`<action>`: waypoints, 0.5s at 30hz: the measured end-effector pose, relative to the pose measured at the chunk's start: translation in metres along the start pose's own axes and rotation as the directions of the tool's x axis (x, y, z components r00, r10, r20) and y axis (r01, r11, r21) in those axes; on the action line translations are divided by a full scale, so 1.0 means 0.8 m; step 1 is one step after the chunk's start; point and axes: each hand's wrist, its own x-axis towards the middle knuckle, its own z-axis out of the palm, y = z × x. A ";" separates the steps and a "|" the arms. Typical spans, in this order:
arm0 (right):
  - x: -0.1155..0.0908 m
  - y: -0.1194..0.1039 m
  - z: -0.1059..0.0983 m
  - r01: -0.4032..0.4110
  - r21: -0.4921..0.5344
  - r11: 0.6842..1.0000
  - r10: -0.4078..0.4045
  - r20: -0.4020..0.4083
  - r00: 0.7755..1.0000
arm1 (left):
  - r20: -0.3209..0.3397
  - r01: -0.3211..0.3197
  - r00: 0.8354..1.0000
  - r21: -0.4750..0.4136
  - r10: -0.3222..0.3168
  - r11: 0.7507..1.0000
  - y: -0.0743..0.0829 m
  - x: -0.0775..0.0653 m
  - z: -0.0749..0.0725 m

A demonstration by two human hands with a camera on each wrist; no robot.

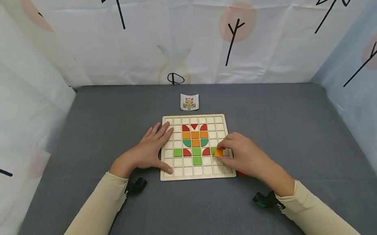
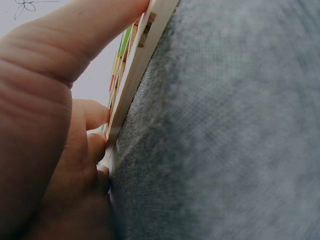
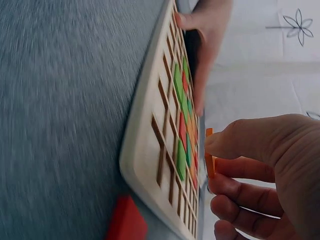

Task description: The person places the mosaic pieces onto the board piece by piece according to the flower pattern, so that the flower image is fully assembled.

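A wooden grid board (image 1: 178, 162) lies on the grey table, some of its squares filled with green, red and orange tiles that form a figure. My left hand (image 1: 145, 151) rests on the board's left edge with fingers spread, the thumb on the lower left. Between thumb and fingertips, my right hand (image 1: 244, 154) pinches a small orange tile (image 3: 209, 155). In the right wrist view that tile is held apart from the board, above its surface. Seen from the head, it is over the board's right side, beside a green tile (image 1: 213, 151) that it partly hides.
Behind the board lies a small printed card (image 1: 189, 101) with a coloured grid figure. A red piece (image 3: 127, 220) lies on the table by the board's near right corner, mostly hidden by my right hand in the head view. Patterned cloth (image 1: 174, 25) hangs around the table.
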 end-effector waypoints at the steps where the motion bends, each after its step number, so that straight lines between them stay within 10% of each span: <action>1: 0.002 -0.002 0.003 0.009 -0.003 1.000 -0.009 0.001 1.000 | 0.001 0.000 1.000 0.003 0.000 1.000 -0.001 0.001 0.001; 15: 0.016 -0.020 0.033 0.097 -0.039 0.995 -0.096 0.039 0.995 | 0.009 0.005 1.000 0.009 -0.005 1.000 -0.003 0.003 0.002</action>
